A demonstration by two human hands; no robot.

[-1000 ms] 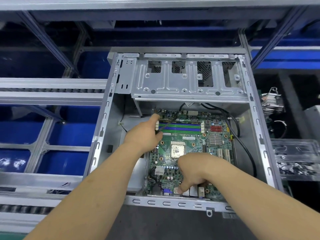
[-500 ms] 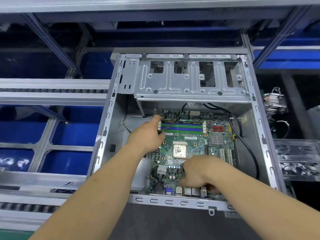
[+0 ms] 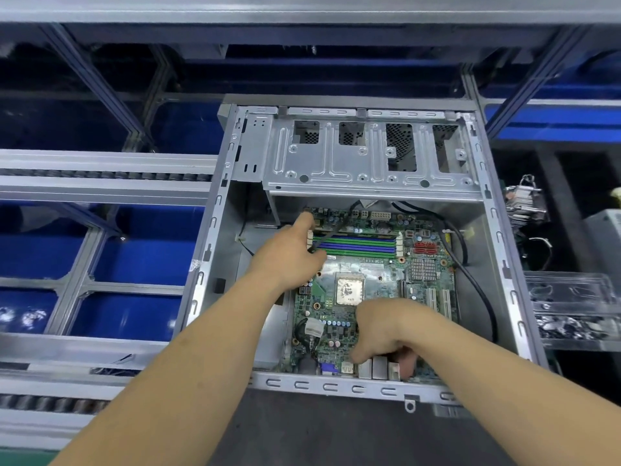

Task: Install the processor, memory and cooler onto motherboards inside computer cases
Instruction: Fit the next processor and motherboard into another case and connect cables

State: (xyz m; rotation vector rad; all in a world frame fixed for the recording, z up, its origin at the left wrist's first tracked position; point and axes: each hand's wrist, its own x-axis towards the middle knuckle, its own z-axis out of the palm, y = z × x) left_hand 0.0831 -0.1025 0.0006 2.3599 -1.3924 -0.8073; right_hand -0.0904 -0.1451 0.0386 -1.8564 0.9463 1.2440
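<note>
Motherboard [image 3: 373,297] lies flat in the open computer case [image 3: 215,257], which sits at the middle of the view, its drive cage [image 3: 369,163] toward 12 o'clock. At the board's centre the processor [image 3: 349,290] sits in its socket, its top smeared with pale paste. Green and blue memory slots [image 3: 356,245] run across the board toward 12 o'clock of it; whether any holds a module is hard to make out.

Left hand [image 3: 289,255] reaches to the board's 11 o'clock corner, index finger stretched out onto the edge there, the other fingers curled under; a thin black cable [image 3: 331,232] runs into the fist, though the grip on it is hidden.

Right hand [image 3: 386,331] curls over the rear ports [image 3: 373,366] at the board's 6 o'clock edge, fingertips down on them; what the palm covers cannot be seen, and whether it pinches anything cannot be told.

At 3 o'clock, outside the case, a metal cooler [image 3: 524,203] and a clear tray [image 3: 571,297] are cut off by the frame and blurred.
</note>
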